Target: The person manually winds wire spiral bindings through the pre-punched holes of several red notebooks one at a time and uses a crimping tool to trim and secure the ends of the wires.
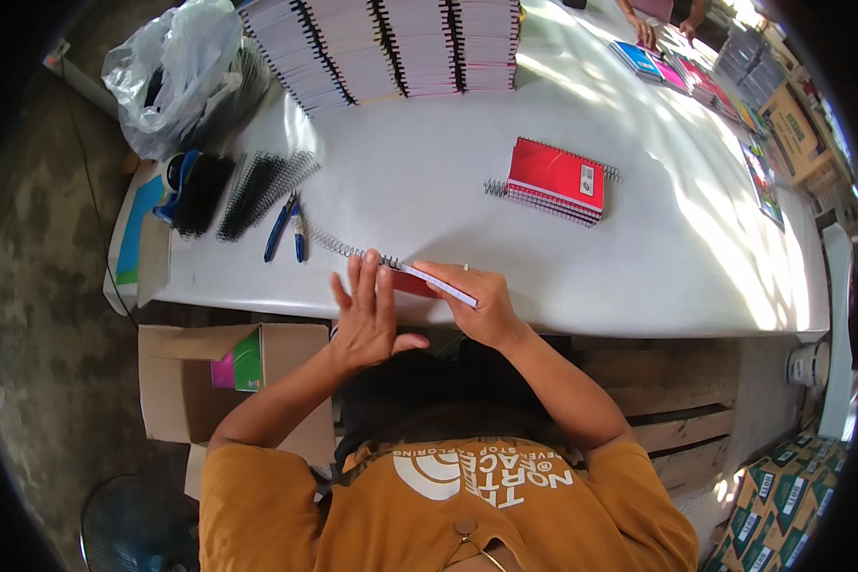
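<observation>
1. At the far left of the white table [429, 143], a clear plastic bag [176, 71] is seen, with loose black spiral coils [257, 191] laid below it and blue-handled pliers [284, 227] just beside them.
2. Under the table's left end, an open cardboard box [191, 381] is noted, with pink and green covers inside it.
3. The left hand [367, 315] is held flat with the fingers spread, pressed against the near side of the red notebook [429, 281] at the table's front edge.
4. A wire coil [348, 250] is seen running out to the left from the notebook's spine; it appears only partly threaded, so the binding of this notebook is judged unfinished.
5. The right hand [477, 300] is closed over the notebook's right part, thumb and fingers gripping its edge; the exact contact of the fingertips cannot be told.
6. Along the back of the table, stacks of bound white pads [391, 48] are lined up.
7. To the right of centre, a small pile of red spiral notebooks [555, 179] is laid flat; these are judged done.
8. At the far right, coloured notebooks [677, 71] are spread out, and another person's hands [667, 29] are seen working at the top edge.
9. Judged overall: 1 notebook is in hand, a few are finished, and many loose coils are left unused.
</observation>
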Motion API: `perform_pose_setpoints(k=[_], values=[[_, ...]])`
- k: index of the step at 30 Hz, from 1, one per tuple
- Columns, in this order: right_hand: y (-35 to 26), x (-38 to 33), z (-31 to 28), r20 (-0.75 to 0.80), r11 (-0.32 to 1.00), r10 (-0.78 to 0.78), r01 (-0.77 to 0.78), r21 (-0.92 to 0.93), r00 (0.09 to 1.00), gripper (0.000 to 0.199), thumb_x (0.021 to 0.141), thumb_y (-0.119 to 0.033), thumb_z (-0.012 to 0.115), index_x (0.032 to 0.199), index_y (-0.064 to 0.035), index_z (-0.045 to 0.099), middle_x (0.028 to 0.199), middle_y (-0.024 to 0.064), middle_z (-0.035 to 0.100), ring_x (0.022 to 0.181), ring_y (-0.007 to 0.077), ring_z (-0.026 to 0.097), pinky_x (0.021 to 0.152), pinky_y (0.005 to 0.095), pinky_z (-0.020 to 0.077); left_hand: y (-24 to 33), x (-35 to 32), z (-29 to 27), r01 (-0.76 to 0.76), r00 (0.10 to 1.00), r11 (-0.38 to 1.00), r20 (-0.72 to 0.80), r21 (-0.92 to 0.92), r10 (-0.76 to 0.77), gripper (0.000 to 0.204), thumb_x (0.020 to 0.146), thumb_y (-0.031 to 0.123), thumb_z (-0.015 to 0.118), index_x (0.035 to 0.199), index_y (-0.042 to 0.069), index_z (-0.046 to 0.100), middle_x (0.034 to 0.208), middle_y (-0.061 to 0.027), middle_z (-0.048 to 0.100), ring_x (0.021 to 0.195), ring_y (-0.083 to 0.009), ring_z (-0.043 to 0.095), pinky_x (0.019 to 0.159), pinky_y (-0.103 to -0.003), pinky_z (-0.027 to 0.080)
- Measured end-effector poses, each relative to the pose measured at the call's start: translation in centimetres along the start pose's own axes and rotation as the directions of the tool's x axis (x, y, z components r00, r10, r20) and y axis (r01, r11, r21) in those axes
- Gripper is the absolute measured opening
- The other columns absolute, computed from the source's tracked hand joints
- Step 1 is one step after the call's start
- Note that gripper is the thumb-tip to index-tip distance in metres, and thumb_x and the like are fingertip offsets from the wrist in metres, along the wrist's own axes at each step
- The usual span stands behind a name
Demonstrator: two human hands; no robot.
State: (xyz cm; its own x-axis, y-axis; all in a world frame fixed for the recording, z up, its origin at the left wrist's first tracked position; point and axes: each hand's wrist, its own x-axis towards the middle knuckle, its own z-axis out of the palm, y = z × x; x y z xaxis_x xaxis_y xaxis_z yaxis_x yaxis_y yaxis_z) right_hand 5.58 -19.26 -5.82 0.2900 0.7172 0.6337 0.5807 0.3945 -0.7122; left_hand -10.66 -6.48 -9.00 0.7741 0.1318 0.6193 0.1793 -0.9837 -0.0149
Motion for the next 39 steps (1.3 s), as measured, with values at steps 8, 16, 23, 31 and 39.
perform_pose_setpoints(k=[8,16,23,31,39], values=[[-1.9,1.6,-1.0,0.196,0.912,-0.254,0.302,-0.279,0.947,0.033,0.075,0.002,0.058,0.107,-0.0047,0.063,0.099,0.0115,0.067,0.085,0.0235,0.067,0.071,0.0318,0.0544,-1.9,9.1,-4.7,0.470,0.802,0.881,0.443,-0.055,-0.400,0.043,0.095,0.035,0.042,0.130,0.009,0.045,0.130,-0.0152,0.048,0.125,-0.0314,0.040,0.105,-0.049,0.019],[-6.1,3.2,2.9,0.293,0.779,-0.441,0.524,-0.344,0.848,0.026,0.078,-0.011,0.057,0.103,-0.0063,0.061,0.092,0.0069,0.064,0.077,0.0178,0.065,0.064,0.0297,0.0527,-4.6,17.4,1.7,0.236,0.955,0.909,-0.255,0.343,-0.151,0.046,0.091,0.040,0.051,0.128,0.014,0.047,0.122,-0.0110,0.054,0.113,-0.0288,0.050,0.096,-0.047,0.030],[1.1,1.8,-3.4,-0.035,0.948,0.260,-0.248,0.199,0.965,0.028,0.082,0.001,0.061,0.110,-0.0024,0.064,0.098,0.0081,0.069,0.081,0.0132,0.063,0.073,0.0240,0.0491,-7.3,17.9,-4.7,0.412,0.791,0.776,0.611,-0.477,-0.044,0.038,0.088,0.037,0.060,0.102,0.002,0.060,0.092,-0.0089,0.063,0.085,-0.0174,0.058,0.076,-0.031,0.046],[2.4,0.9,-3.4,0.048,0.831,0.440,-0.427,0.356,0.897,0.026,0.088,-0.004,0.060,0.114,-0.0007,0.062,0.095,0.0054,0.067,0.079,0.0069,0.054,0.075,0.0213,0.0462,-5.6,15.4,-5.7,0.672,0.627,0.539,0.778,-0.508,-0.049,0.015,0.088,0.011,0.061,0.098,0.000,0.059,0.078,-0.0019,0.060,0.069,-0.0081,0.053,0.063,-0.022,0.043],[1.8,1.0,-3.8,0.066,0.848,0.417,-0.414,0.331,0.906,0.027,0.088,-0.004,0.060,0.115,-0.0012,0.061,0.097,0.0046,0.066,0.081,0.0068,0.054,0.076,0.0209,0.0458,-6.4,15.1,-6.2,0.673,0.564,0.572,0.826,-0.470,0.015,0.014,0.092,0.013,0.056,0.098,0.001,0.060,0.073,-0.0002,0.056,0.060,-0.0047,0.047,0.053,-0.021,0.039]])
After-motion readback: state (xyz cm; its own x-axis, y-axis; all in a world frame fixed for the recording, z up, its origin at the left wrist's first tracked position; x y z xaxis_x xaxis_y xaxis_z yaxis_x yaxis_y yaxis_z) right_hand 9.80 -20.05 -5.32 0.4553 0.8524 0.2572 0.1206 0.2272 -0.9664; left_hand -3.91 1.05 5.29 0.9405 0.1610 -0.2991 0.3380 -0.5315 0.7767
